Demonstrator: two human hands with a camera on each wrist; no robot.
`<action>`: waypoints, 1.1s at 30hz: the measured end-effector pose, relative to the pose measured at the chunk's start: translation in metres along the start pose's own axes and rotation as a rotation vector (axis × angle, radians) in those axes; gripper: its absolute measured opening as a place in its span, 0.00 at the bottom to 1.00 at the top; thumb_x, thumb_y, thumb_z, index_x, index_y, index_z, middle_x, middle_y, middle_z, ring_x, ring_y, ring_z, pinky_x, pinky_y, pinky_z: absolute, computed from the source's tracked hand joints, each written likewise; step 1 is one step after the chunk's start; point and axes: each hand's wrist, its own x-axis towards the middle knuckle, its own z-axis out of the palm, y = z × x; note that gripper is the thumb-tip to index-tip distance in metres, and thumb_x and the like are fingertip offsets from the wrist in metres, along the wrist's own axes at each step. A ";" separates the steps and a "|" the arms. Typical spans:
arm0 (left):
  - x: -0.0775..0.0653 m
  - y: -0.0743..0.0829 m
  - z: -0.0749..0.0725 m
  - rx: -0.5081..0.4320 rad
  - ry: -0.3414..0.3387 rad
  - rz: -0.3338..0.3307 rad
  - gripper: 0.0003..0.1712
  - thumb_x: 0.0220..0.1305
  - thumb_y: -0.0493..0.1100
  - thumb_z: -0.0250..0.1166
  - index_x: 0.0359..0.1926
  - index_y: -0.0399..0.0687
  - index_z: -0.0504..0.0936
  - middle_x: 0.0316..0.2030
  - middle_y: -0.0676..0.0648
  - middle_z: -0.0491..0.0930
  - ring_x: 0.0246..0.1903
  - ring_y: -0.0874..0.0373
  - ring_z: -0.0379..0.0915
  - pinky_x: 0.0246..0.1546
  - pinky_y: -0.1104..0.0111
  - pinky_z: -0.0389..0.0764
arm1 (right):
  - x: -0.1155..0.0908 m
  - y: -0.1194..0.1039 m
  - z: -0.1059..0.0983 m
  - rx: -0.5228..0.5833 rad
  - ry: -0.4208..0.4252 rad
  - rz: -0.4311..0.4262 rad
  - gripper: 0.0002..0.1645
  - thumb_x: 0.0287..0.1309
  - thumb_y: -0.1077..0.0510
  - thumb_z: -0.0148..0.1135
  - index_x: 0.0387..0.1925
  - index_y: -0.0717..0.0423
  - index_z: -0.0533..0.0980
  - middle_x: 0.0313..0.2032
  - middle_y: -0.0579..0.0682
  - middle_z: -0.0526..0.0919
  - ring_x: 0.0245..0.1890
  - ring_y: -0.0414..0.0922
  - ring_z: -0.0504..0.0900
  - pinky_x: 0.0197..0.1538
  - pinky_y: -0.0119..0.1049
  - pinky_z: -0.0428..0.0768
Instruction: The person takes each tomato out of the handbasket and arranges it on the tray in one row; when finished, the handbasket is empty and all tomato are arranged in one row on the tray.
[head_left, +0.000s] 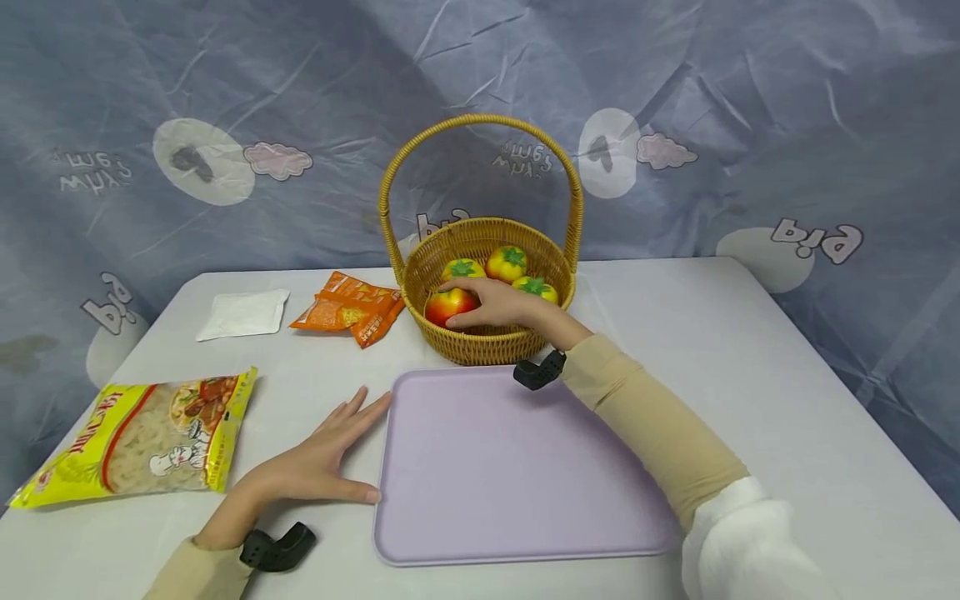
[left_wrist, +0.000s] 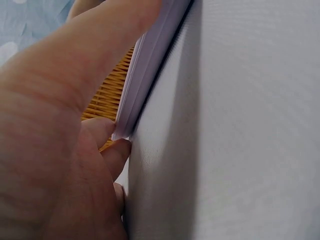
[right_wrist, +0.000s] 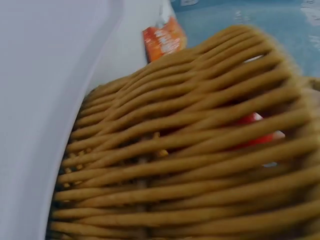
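— White sleeve (head_left: 753,542): nearest the head camera, lower right. Which hand extends beyond it?

— Right hand (head_left: 497,302). It reaches inside the wicker basket (head_left: 480,348), fingers and thumb curled around the red fruit (head_left: 446,308) at the basket's front left. Three green-topped fruits (head_left: 507,263) lie behind and to the right of that fruit.

— Does the right wrist view confirm the grasp?

— It cannot tell. Woven basket wall fills most of that view and screens the hand; patches of red show through gaps in the weave. Past the rim appears the orange packet (head_left: 351,307).

— State the condition of the left hand (head_left: 318,467).

— Released, fingers extended and spread. Per the head view, thumb and index fingertip meet the left edge of the lilac tray (head_left: 525,467). The left wrist view adds fingertips at one tray corner and the tray's outer side wall, seen low along the table (head_left: 787,400).

— Which item shows in the head view alone?

— Yellow bag (head_left: 150,442), left of the left hand.
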 end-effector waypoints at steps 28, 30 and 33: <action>0.000 0.000 0.001 0.017 -0.008 -0.031 0.63 0.46 0.63 0.71 0.74 0.49 0.44 0.71 0.35 0.37 0.67 0.35 0.27 0.62 0.41 0.35 | -0.048 -0.036 0.092 -0.142 0.107 -0.380 0.38 0.54 0.58 0.68 0.65 0.53 0.64 0.65 0.50 0.63 0.65 0.42 0.58 0.65 0.35 0.55; 0.000 0.000 0.001 0.023 -0.007 -0.028 0.63 0.46 0.63 0.71 0.74 0.49 0.44 0.71 0.35 0.39 0.67 0.36 0.27 0.61 0.41 0.35 | -0.047 -0.035 0.093 -0.144 0.094 -0.374 0.38 0.54 0.58 0.68 0.65 0.53 0.64 0.66 0.50 0.62 0.66 0.42 0.57 0.65 0.35 0.54; -0.001 0.000 0.001 0.025 -0.008 -0.028 0.63 0.46 0.63 0.71 0.74 0.49 0.44 0.71 0.36 0.39 0.67 0.36 0.27 0.61 0.41 0.34 | -0.046 -0.033 0.093 -0.160 0.075 -0.373 0.40 0.54 0.58 0.68 0.67 0.51 0.62 0.68 0.49 0.59 0.67 0.41 0.54 0.66 0.35 0.53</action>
